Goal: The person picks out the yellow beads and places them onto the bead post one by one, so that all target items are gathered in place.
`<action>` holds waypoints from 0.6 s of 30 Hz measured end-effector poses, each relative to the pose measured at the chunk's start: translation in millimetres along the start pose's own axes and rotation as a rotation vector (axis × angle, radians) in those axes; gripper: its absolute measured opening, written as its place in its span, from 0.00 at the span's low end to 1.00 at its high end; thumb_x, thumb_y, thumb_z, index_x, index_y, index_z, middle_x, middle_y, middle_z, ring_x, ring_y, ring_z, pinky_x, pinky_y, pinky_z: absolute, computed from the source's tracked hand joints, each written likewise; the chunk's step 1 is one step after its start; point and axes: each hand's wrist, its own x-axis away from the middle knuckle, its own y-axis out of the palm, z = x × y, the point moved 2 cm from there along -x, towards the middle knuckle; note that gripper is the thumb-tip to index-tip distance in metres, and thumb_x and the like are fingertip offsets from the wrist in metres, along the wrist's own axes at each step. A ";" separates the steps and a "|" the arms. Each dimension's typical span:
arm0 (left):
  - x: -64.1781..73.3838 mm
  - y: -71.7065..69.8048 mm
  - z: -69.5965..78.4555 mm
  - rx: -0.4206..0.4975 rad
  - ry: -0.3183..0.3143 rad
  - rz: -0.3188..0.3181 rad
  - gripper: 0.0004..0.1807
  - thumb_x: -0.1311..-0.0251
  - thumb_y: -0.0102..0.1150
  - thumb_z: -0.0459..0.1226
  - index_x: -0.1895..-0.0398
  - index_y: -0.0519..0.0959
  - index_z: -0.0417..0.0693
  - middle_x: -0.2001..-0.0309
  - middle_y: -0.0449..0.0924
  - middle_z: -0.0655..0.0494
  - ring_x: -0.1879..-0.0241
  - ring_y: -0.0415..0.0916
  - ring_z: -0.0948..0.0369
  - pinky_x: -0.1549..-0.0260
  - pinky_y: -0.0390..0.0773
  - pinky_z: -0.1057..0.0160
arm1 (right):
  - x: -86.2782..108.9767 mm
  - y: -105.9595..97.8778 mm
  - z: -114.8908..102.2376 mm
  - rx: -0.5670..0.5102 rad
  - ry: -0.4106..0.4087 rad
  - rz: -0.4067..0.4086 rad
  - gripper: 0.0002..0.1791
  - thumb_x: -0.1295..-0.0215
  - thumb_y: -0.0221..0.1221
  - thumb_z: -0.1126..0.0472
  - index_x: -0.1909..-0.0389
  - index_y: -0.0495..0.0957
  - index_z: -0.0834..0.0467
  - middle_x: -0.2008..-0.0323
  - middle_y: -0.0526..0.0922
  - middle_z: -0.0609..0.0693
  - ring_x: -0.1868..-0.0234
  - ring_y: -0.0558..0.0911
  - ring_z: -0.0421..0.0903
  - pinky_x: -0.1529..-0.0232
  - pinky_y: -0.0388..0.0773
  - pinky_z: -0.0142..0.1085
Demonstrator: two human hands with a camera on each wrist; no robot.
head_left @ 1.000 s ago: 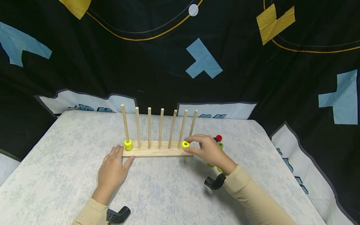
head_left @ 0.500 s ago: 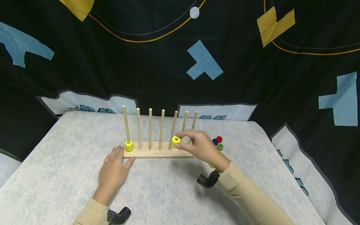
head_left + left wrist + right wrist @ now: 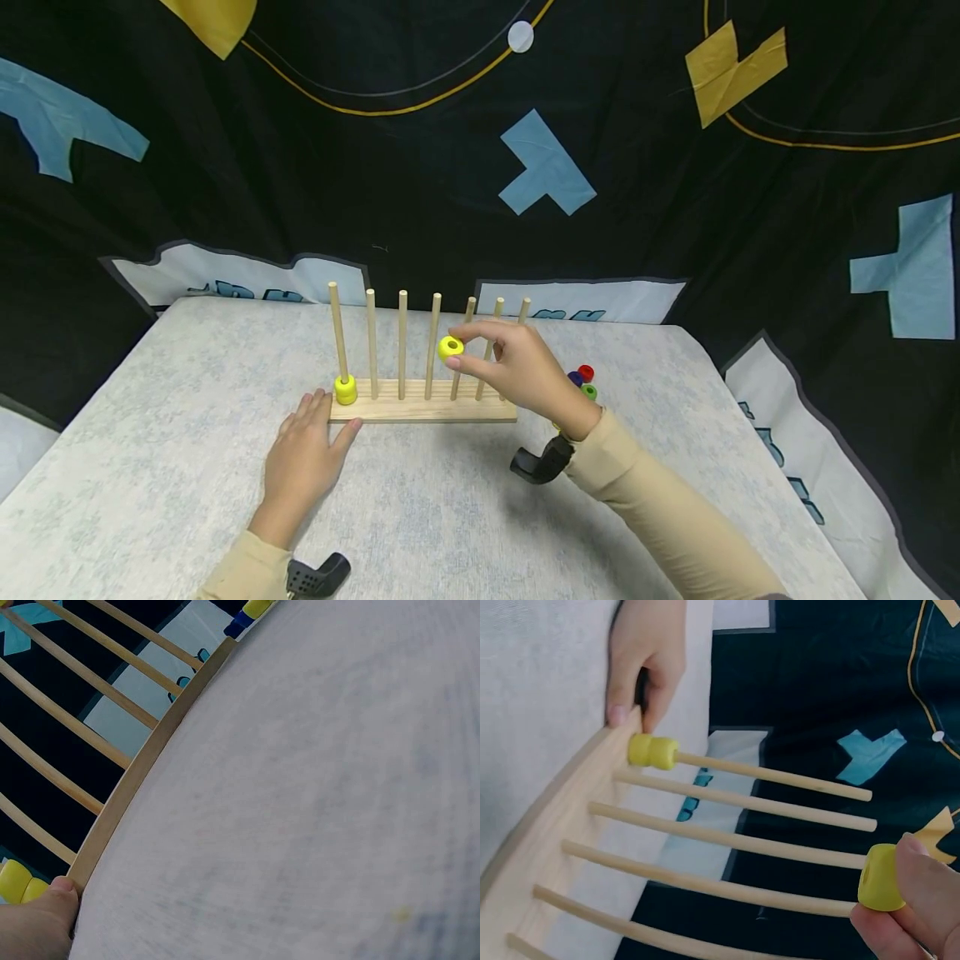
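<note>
Thumb and fingertips of the right hand (image 3: 517, 362) are pinched round one yellow bead (image 3: 446, 353), which is held up off the board (image 3: 420, 410), by the middle pegs (image 3: 432, 342). Whether a peg is touched by it cannot be told. The left hand (image 3: 303, 454) is laid by the board's left end, its fingers nearly straight, and the front edge is touched by its thumb. Seven pegs are counted in one row. Two stacked beads (image 3: 346, 390), both yellow, are set low on the peg at the far left. Past the right end, one red bead (image 3: 587, 372), one blue bead (image 3: 575, 378) and one green bead (image 3: 589, 392) are seen on the table (image 3: 420, 517). A bit of yellow (image 3: 556, 427) there is half hidden by the right wrist. One black camera (image 3: 318, 575) is worn on each wrist. Behind the table, a dark cloth (image 3: 420, 192) is hung. A second ago, the yellow bead was held low at the board's right end; now it has been moved left and lifted higher. The left hand has been kept in place.
</note>
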 end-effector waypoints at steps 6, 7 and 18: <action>0.3 -0.3 0.4 0.001 0.000 0.000 0.39 0.31 0.57 0.50 0.31 0.63 0.26 0.31 0.61 0.26 0.28 0.56 0.33 0.29 0.55 0.35 | -11.2 -5.4 -11.0 0.033 -0.035 0.016 0.20 0.40 0.70 0.53 0.46 0.83 0.53 0.50 0.87 0.44 0.80 0.69 0.46 0.76 0.67 0.32; 0.3 -0.5 0.5 0.001 0.000 0.001 0.39 0.31 0.57 0.49 0.31 0.63 0.25 0.30 0.61 0.26 0.28 0.56 0.33 0.29 0.55 0.35 | -13.1 -6.2 -12.6 0.039 -0.032 0.020 0.20 0.39 0.70 0.53 0.46 0.83 0.53 0.50 0.87 0.43 0.81 0.68 0.46 0.75 0.66 0.33; 0.5 -1.1 0.9 -0.007 0.002 0.001 0.39 0.31 0.57 0.50 0.32 0.63 0.24 0.31 0.61 0.26 0.28 0.56 0.33 0.29 0.55 0.35 | -39.8 -10.8 -32.4 0.035 -0.013 0.081 0.21 0.39 0.69 0.55 0.46 0.83 0.55 0.48 0.87 0.46 0.64 0.79 0.40 0.68 0.74 0.29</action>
